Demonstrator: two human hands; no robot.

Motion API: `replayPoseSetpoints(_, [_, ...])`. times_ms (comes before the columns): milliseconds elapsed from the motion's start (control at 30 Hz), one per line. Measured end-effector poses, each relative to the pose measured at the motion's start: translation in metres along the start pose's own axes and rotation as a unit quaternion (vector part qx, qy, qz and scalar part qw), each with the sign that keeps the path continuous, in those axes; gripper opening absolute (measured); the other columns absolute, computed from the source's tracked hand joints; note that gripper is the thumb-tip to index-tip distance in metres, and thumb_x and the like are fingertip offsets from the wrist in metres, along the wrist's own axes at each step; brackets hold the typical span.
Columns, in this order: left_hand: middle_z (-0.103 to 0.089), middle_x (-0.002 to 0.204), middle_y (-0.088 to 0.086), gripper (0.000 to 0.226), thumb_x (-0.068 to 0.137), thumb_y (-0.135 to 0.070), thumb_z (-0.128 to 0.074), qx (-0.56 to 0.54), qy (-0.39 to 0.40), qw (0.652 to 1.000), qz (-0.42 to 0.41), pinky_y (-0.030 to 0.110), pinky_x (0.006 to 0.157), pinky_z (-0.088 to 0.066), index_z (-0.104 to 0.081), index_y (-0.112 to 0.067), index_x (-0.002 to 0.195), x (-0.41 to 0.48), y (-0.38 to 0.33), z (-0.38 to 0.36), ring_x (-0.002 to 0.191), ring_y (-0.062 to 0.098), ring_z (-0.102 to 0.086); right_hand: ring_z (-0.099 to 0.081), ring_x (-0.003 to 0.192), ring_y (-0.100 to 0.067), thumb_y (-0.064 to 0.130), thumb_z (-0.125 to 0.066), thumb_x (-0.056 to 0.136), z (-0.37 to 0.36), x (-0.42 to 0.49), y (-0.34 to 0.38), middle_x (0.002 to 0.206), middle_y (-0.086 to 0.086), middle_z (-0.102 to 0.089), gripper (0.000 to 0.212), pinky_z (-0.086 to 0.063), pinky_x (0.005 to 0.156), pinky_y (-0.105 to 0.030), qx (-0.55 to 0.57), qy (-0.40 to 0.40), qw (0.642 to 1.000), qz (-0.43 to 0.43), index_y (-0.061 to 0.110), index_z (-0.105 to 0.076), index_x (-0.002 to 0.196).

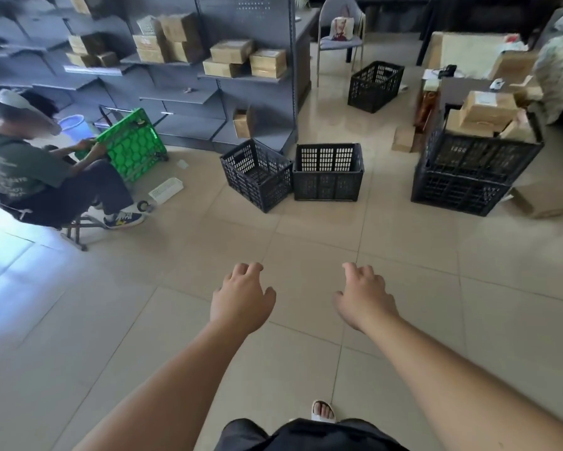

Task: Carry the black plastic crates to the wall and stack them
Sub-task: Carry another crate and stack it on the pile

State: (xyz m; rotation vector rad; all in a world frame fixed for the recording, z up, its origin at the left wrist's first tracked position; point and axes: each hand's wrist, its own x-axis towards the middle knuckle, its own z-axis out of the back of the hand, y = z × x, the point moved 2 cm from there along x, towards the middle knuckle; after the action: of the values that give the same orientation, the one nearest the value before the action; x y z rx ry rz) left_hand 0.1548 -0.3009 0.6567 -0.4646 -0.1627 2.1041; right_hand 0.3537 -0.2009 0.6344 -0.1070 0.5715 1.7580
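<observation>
Two empty black plastic crates stand side by side on the tiled floor ahead: one turned at an angle (256,175), one square to me (328,172). A third empty crate (375,86) sits farther back near a chair. At the right, a crate filled with cardboard boxes (482,151) rests on another black crate (459,193). My left hand (241,299) and my right hand (364,296) reach forward over the floor, fingers loosely apart, holding nothing, well short of the crates.
A seated person (39,177) at the left holds a green folding crate (132,143). Grey metal shelving (189,99) with cardboard boxes fills the back left. A small white basket (166,190) lies on the floor. A chair (340,34) stands behind; boxes clutter the right side.
</observation>
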Motion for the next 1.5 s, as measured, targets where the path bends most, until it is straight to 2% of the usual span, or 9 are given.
replayPoseSetpoints(267, [-0.042, 0.150, -0.002, 0.055, 0.096, -0.045, -0.047, 0.011, 0.022, 1.000, 0.006, 0.042, 0.097, -0.043, -0.039, -0.029, 0.148, 0.122, -0.038, 0.015, 0.131, 0.025, -0.046, -0.039, 0.127, -0.032, 0.036, -0.046, 0.097, 0.043, 0.115, 0.009, 0.140, -0.007, -0.039, 0.048, -0.043, 0.096, -0.047, -0.013, 0.025, 1.000, -0.006, 0.025, -0.034, 0.143])
replayPoseSetpoints(500, [-0.043, 0.149, 0.000, 0.056, 0.096, -0.046, -0.048, 0.018, 0.036, 0.999, -0.026, 0.044, 0.098, -0.044, -0.040, -0.028, 0.148, 0.266, -0.061, 0.027, 0.132, 0.028, -0.046, -0.039, 0.126, -0.031, 0.035, -0.046, 0.098, 0.078, 0.244, 0.033, 0.138, -0.006, -0.039, 0.046, -0.044, 0.095, -0.047, -0.016, 0.009, 0.999, -0.037, 0.025, -0.035, 0.142])
replayPoseSetpoints(767, [-0.045, 0.146, 0.002, 0.055, 0.096, -0.044, -0.047, 0.055, 0.076, 0.992, -0.086, 0.046, 0.100, -0.044, -0.040, -0.027, 0.148, 0.424, -0.103, 0.059, 0.130, 0.029, -0.047, -0.040, 0.125, -0.031, 0.037, -0.046, 0.099, 0.126, 0.362, 0.050, 0.140, -0.006, -0.039, 0.044, -0.044, 0.092, -0.045, 0.004, 0.000, 0.993, -0.116, 0.026, -0.035, 0.141])
replayPoseSetpoints(1033, [-0.043, 0.147, 0.001, 0.057, 0.095, -0.044, -0.047, 0.069, 0.092, 0.987, -0.111, 0.047, 0.098, -0.047, -0.039, -0.026, 0.149, 0.550, -0.163, 0.068, 0.131, 0.028, -0.046, -0.042, 0.123, -0.030, 0.038, -0.046, 0.098, 0.170, 0.473, 0.017, 0.139, -0.007, -0.041, 0.045, -0.044, 0.094, -0.045, 0.047, -0.003, 0.981, -0.190, 0.024, -0.038, 0.139])
replayPoseSetpoints(1233, [-0.044, 0.144, 0.001, 0.057, 0.094, -0.043, -0.048, 0.059, 0.089, 0.991, -0.084, 0.046, 0.095, -0.047, -0.040, -0.027, 0.148, 0.651, -0.218, 0.074, 0.129, 0.027, -0.046, -0.042, 0.123, -0.030, 0.039, -0.046, 0.098, 0.209, 0.589, -0.006, 0.139, -0.007, -0.042, 0.046, -0.044, 0.091, -0.045, 0.055, -0.009, 0.981, -0.187, 0.023, -0.038, 0.141])
replayPoseSetpoints(1500, [-0.045, 0.145, 0.001, 0.059, 0.091, -0.046, -0.047, 0.001, 0.094, 0.995, 0.021, 0.047, 0.094, -0.052, -0.041, -0.028, 0.147, 0.760, -0.255, 0.088, 0.122, 0.028, -0.053, -0.042, 0.128, -0.032, 0.037, -0.048, 0.098, 0.277, 0.733, -0.009, 0.143, -0.008, -0.042, 0.050, -0.045, 0.094, -0.045, 0.034, 0.028, 0.986, -0.164, 0.025, -0.035, 0.145])
